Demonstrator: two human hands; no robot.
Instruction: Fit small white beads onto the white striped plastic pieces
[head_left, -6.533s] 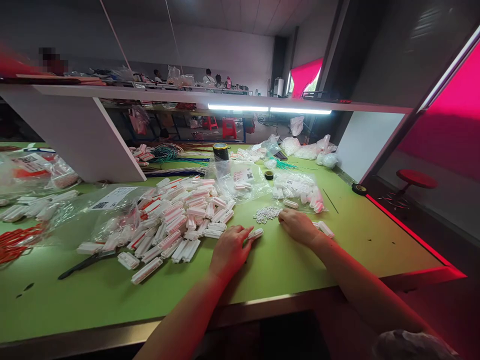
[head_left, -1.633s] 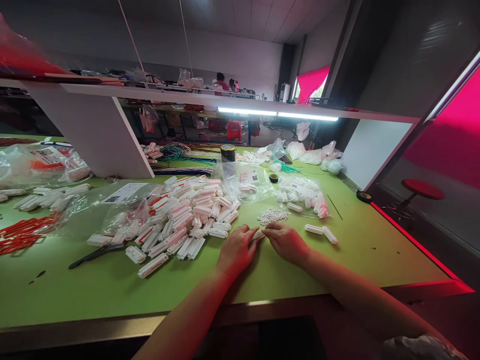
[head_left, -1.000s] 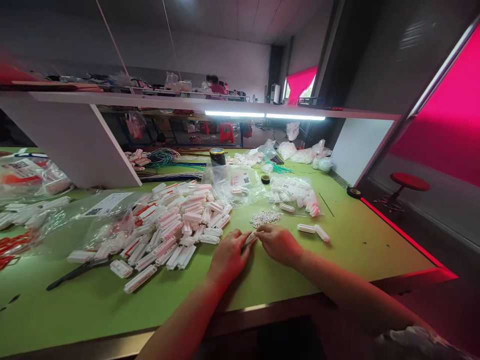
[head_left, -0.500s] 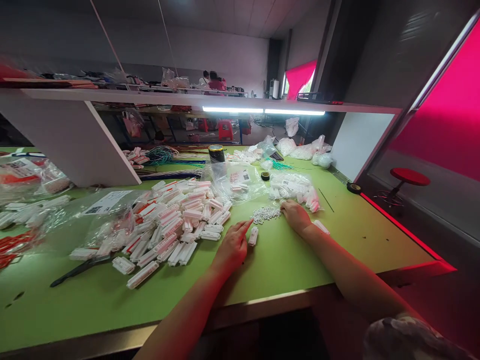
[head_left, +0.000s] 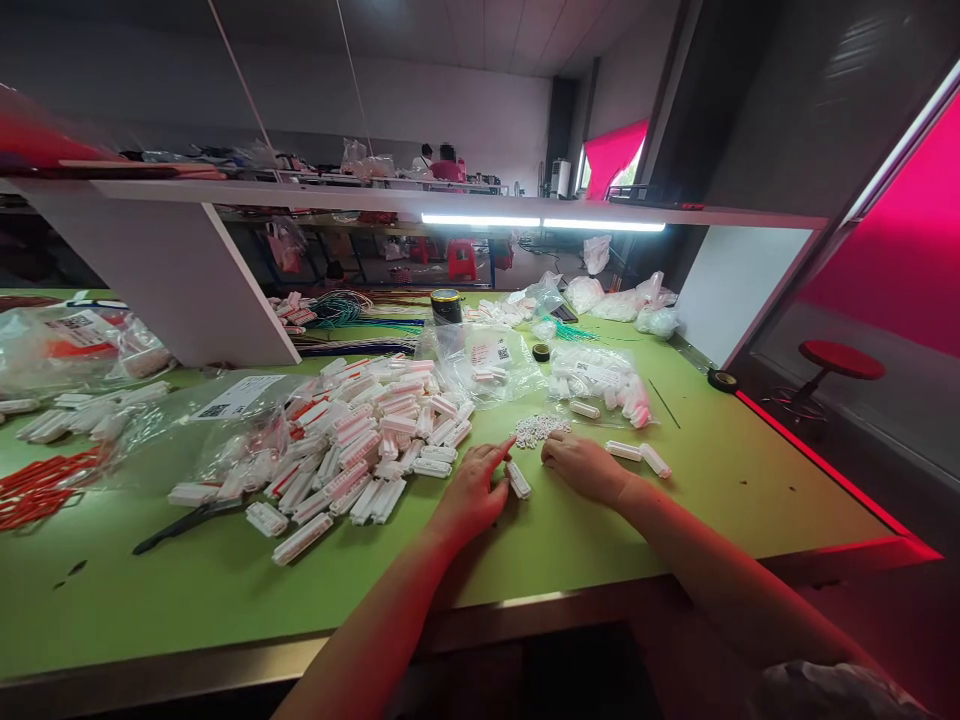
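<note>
My left hand rests on the green tabletop, index finger stretched out and thumb apart from it. A white plastic housing lies tilted by its thumb and index finger, seemingly touching them. Just beyond sits a heap of tiny white pieces. My right hand is at the near right side of that heap, fingers bent together and pointing left. Whatever its fingertips pinch is too small to make out. Two more white housings lie beyond and beside my right wrist.
A large pile of white housings spreads to the left, with a black-handled tool before it. Clear plastic bags lie behind. Rolls of black tape, wire bundles and a shelf panel surround the work area.
My right hand has come nearer and left along the small heap. The housing by my left hand has turned, its far end now leaning left. The whole view has shifted slightly.
</note>
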